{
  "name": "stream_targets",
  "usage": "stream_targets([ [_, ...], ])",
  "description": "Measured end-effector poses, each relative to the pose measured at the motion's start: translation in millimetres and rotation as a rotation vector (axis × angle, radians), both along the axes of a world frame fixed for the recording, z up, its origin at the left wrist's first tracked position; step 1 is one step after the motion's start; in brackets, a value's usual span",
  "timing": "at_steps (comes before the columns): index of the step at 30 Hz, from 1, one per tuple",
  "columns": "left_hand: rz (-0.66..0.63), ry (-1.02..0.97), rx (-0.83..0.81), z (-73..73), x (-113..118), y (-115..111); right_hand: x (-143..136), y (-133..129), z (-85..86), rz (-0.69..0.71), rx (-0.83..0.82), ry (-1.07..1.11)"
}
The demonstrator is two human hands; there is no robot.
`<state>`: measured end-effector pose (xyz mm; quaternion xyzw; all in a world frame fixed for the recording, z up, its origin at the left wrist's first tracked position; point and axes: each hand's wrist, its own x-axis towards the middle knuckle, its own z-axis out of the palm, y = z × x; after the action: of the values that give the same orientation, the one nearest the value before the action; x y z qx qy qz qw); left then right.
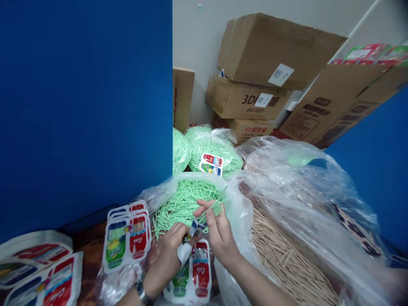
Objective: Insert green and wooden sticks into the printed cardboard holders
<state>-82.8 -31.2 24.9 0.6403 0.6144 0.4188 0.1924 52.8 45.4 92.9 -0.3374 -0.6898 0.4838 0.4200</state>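
My right hand (219,231) is closed on a small bunch of green sticks (216,208) above an open clear bag of green sticks (181,197). Lower left of it, my left hand (174,250) is closed round a white and blue packet (193,228), partly hidden by the fingers. Below both hands lies a bottle-printed packet (201,270) with green and red halves. A stack of like packets (127,238) sits to the left of my left hand.
Brown sticks (287,255) fill a large clear bag at the right. More printed packets (47,280) lie at the lower left. Behind are tied bags of green sticks (194,146), stacked cardboard boxes (248,97) and a blue panel (86,102).
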Motion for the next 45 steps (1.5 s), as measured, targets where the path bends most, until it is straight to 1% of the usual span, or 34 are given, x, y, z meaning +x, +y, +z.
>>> stream_targets([
  [3,-0.005,-0.005,0.021,2.6,0.9,0.2,-2.0,-1.4,-4.9,-0.046,0.017,-0.010],
  [6,-0.010,-0.018,0.024,7.0,0.6,0.9,-3.8,-2.6,-11.3,-0.047,0.020,-0.022],
  [8,-0.017,-0.032,0.033,10.5,-0.6,2.0,-3.0,-3.2,-14.6,-0.045,0.086,-0.069],
  [10,-0.022,-0.044,0.053,13.8,-2.3,3.5,0.5,-2.0,-15.6,-0.030,0.202,-0.144],
  [12,-0.035,-0.045,0.068,16.7,-4.3,4.8,6.1,1.8,-13.6,0.006,0.305,-0.204],
  [16,-0.085,-0.039,0.074,21.2,-6.4,5.4,15.7,13.5,-4.6,0.042,0.417,-0.234],
  [19,-0.111,-0.040,0.075,23.7,-6.8,5.0,17.7,18.9,0.5,0.112,0.531,-0.293],
  [21,-0.109,-0.042,0.082,24.7,-8.7,4.9,19.0,21.6,1.7,0.152,0.552,-0.311],
  [22,-0.098,-0.046,0.085,24.8,-10.8,5.0,20.2,23.7,1.3,0.142,0.539,-0.298],
  [24,-0.056,-0.075,0.098,24.5,-17.6,4.8,23.1,31.0,-2.2,0.061,0.472,-0.240],
  [26,0.009,-0.106,0.129,23.3,-27.2,3.9,25.2,42.2,-11.4,-0.034,0.376,-0.235],
  [27,0.041,-0.111,0.148,22.7,-32.2,3.1,25.2,48.0,-18.7,-0.039,0.345,-0.309],
  [28,0.063,-0.107,0.166,22.2,-37.0,2.1,24.2,53.2,-27.7,-0.011,0.333,-0.426],
  [30,0.089,-0.083,0.186,21.5,-44.7,-0.3,19.2,59.2,-49.9,0.141,0.376,-0.753],
  [32,0.106,-0.068,0.184,21.1,-48.7,-3.0,11.5,58.3,-73.9,0.219,0.395,-0.906],
  [35,0.119,-0.061,0.182,18.7,-49.3,-6.5,1.1,50.2,-103.1,0.226,0.411,-0.987],
  [37,0.111,-0.051,0.201,15.0,-48.4,-8.3,-1.4,46.7,-112.9,0.223,0.435,-1.031],
  [38,0.101,-0.044,0.212,12.8,-48.1,-9.0,-1.0,46.5,-113.9,0.214,0.437,-1.021],
  [40,0.078,-0.033,0.229,8.4,-47.9,-10.3,2.7,47.9,-107.2,0.177,0.396,-0.868],
  [41,0.061,-0.031,0.231,6.7,-47.9,-10.8,5.5,48.6,-99.2,0.161,0.368,-0.765],
  [43,0.027,-0.032,0.230,4.9,-47.1,-11.4,11.1,47.5,-75.0,0.106,0.298,-0.520],
  [44,0.011,-0.034,0.225,4.7,-46.1,-11.4,13.3,45.0,-60.0,0.081,0.274,-0.428],
  [45,-0.005,-0.033,0.214,4.9,-44.7,-11.2,14.7,41.1,-44.2,0.023,0.218,-0.265],
])
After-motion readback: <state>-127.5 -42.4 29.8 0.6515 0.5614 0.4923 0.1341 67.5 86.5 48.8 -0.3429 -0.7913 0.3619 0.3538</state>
